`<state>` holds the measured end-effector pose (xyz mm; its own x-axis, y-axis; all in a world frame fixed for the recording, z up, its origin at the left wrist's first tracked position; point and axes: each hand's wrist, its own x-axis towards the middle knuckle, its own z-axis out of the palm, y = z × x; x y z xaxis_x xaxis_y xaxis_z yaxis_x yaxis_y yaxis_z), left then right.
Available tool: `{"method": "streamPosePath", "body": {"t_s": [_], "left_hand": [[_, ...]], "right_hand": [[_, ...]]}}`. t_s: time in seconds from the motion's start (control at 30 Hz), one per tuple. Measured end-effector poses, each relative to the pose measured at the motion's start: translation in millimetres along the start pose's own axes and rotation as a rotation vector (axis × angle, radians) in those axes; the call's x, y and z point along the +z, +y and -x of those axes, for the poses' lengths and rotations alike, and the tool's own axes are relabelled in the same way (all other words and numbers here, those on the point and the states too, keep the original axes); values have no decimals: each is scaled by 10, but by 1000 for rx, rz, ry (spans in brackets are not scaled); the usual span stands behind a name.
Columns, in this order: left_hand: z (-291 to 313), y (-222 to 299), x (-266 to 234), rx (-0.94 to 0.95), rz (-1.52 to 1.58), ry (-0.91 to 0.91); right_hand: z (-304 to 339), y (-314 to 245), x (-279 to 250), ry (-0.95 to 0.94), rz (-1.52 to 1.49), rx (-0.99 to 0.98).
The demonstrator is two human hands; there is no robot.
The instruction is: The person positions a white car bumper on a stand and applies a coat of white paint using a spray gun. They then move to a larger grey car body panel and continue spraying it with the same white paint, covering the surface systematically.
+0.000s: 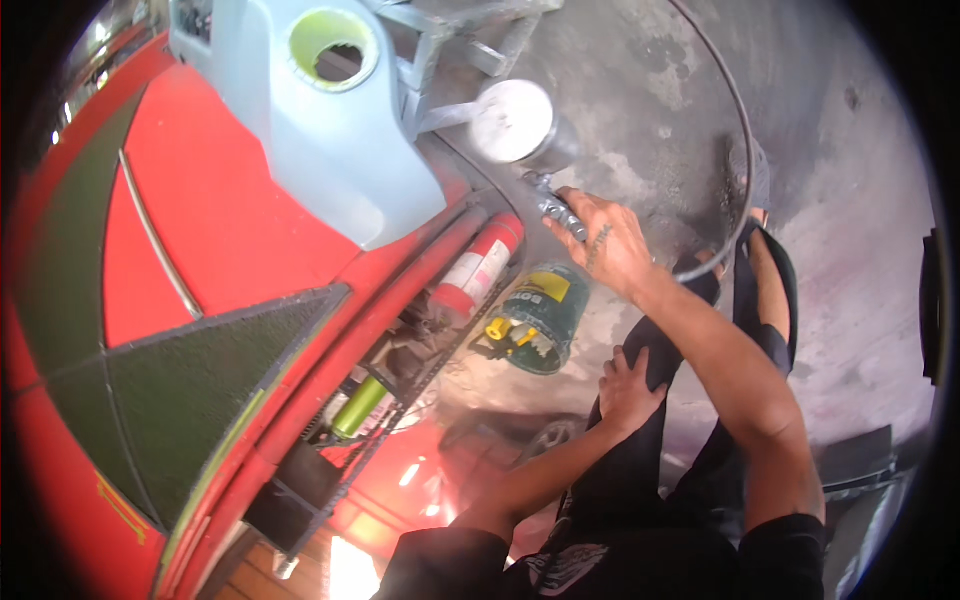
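My right hand [605, 235] is closed around the metal body of a spray gun [563, 212], reaching out from the lower right. Just past the gun's front is a round silver cup with a white top [512, 120]; I cannot tell whether it is joined to the gun. Left of the cup is a light blue moulded shell [335, 130], with a round yellow-green opening in its upper part. It lies over the edge of a red and dark green panelled surface [210, 170]. My left hand [630, 392] rests with fingers apart on my dark-trousered leg.
Under the red edge lie a red cylinder [475, 268] and a green cylinder [360, 407] on a shelf. A dark green bucket [545, 320] with yellow-handled items stands beside it. A grey hose [740, 110] loops over the concrete floor [850, 200]. Behind the shell is a grey metal frame [430, 45].
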<state>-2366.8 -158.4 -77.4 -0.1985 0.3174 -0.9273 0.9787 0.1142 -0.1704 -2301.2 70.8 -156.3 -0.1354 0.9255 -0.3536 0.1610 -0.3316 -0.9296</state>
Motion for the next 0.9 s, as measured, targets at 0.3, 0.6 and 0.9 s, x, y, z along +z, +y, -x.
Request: {"method": "streamPosePath", "body": {"t_s": [0.3, 0.6, 0.9], "left_hand": [[-150, -736, 1845, 327, 1050, 344], [258, -602, 515, 79, 503, -32], [764, -947, 1038, 280, 766, 22]], "right_hand": [[720, -1352, 904, -161, -168, -7], [696, -1502, 705, -58, 32, 130], [719, -2380, 485, -352, 437, -62]]}}
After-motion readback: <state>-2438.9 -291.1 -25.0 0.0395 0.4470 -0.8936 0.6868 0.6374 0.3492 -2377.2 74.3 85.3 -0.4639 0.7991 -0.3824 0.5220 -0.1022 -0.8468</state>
